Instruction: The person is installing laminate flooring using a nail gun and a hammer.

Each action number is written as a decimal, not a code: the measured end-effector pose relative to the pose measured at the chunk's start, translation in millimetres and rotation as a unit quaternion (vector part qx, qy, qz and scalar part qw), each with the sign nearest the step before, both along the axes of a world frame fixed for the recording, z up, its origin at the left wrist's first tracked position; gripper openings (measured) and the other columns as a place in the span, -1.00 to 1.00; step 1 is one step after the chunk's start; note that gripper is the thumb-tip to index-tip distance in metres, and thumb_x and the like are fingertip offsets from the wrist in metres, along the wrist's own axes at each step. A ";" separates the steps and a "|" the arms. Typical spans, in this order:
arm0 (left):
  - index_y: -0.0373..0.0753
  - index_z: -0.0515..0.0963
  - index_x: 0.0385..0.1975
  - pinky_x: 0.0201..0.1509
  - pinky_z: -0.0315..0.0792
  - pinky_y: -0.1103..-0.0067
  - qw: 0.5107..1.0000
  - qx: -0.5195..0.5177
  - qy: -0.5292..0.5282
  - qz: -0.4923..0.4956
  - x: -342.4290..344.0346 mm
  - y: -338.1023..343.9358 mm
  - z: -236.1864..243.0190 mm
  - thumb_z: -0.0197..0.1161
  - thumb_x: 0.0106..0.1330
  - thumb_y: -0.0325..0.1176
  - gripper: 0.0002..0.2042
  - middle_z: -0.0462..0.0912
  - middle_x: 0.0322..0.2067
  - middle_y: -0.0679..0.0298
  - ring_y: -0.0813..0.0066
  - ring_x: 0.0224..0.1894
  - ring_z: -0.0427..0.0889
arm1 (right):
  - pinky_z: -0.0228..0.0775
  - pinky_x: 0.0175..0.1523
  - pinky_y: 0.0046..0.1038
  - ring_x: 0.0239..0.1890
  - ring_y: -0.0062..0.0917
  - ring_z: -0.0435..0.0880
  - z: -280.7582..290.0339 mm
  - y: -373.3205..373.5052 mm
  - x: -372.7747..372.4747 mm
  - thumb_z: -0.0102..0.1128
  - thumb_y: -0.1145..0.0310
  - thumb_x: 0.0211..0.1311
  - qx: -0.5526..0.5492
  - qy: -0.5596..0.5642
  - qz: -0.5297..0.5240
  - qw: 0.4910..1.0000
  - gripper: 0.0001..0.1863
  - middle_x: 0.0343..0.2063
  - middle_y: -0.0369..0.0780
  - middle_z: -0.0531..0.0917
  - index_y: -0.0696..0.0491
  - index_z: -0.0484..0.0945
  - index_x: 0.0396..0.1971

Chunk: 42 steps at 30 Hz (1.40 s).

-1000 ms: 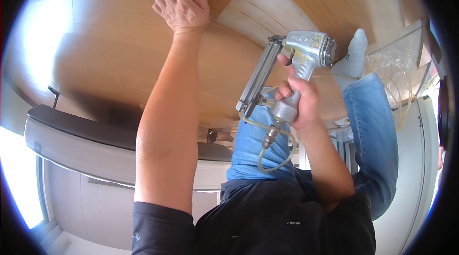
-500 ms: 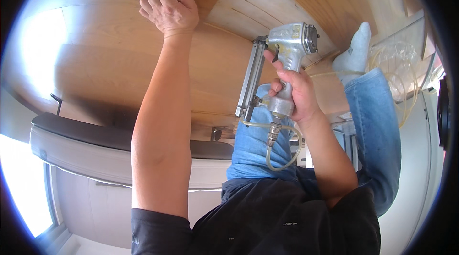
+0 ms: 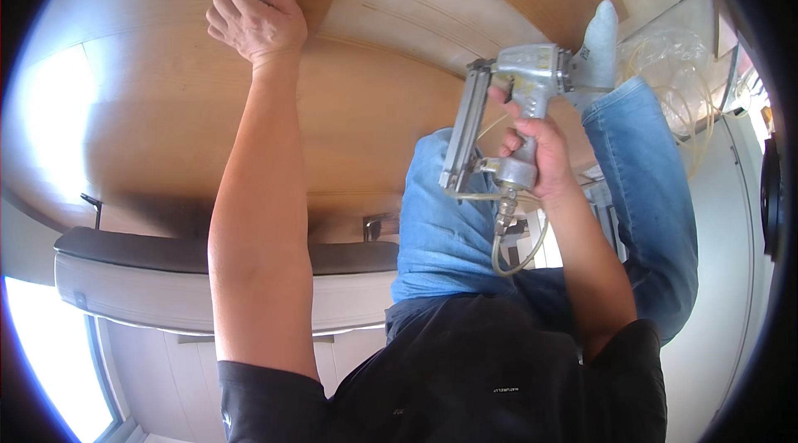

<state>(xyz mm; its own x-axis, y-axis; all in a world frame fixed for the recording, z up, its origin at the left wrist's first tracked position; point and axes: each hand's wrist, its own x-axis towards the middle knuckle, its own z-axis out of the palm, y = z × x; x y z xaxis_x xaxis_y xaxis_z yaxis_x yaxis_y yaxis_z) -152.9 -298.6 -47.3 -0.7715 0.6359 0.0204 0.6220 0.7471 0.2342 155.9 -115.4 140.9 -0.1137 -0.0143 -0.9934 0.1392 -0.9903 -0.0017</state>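
My right hand (image 3: 544,152) is wrapped round the handle of a silver pneumatic nail gun (image 3: 528,67), with its index finger up near the trigger. The gun's long, slim magazine (image 3: 467,129) slants down on its left side, and a clear air hose (image 3: 544,248) loops from the fitting under the handle. The gun is held above my bent knee, apart from the boards. Far to the left, my left hand (image 3: 256,26) rests knuckles down in a loose fist on a brown wood panel (image 3: 158,110). Its palm side is hidden.
A pale, bare strip (image 3: 424,7) lies between the wood panels at the top. My legs in blue jeans (image 3: 453,227) and a socked foot (image 3: 597,48) are close to the gun. Coiled hose and clear plastic (image 3: 677,69) lie at right. A dark-topped cushioned bench (image 3: 158,256) is at left.
My right hand has carried the nail gun to the right, nearer the socked foot. The view has shifted somewhat; my left hand stays in its fist on the wood panel.
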 end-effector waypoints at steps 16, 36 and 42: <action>-0.11 0.51 -0.29 0.12 0.18 0.16 1.000 -0.031 0.004 0.000 1.8 1.1 -1.8 0.14 0.19 -0.39 -0.88 0.45 -0.16 0.17 0.07 -0.02 0.35 | 0.57 -0.37 -0.40 -0.45 -0.60 0.57 -5.3 -10.7 5.2 0.18 0.43 0.22 -0.054 -0.030 0.083 0.995 -0.62 -0.07 -0.17 0.63 0.19 0.44 0.03; -0.09 0.52 -0.29 0.16 0.18 0.15 0.999 -0.035 0.019 0.003 9.7 6.4 -3.1 0.15 0.21 -0.36 -0.90 0.48 -0.15 0.17 0.06 0.04 0.35 | 0.52 -0.27 -0.51 -0.45 -0.68 0.48 -9.8 10.3 59.1 0.14 0.44 0.19 -0.059 -0.004 0.054 0.997 -0.60 0.35 -0.14 0.42 0.10 0.46 0.06; -0.09 0.53 -0.28 0.15 0.19 0.15 1.000 -0.026 0.015 -0.001 11.9 7.7 -3.8 0.15 0.22 -0.36 -0.90 0.48 -0.16 0.18 0.06 0.04 0.36 | 0.53 -0.31 -0.45 -0.46 -0.66 0.49 -11.4 4.7 58.2 0.17 0.43 0.24 -0.043 -0.072 0.082 0.993 -0.66 0.14 -0.18 0.56 0.13 0.47 0.02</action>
<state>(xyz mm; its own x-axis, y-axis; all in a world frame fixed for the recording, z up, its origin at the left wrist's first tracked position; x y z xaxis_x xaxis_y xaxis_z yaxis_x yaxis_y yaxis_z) -141.0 -291.0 -51.1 -0.7701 0.6379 0.0098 0.6293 0.7570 0.1757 214.0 -110.7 129.5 0.0401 -0.1074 -0.9934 0.2920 -0.9495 0.1145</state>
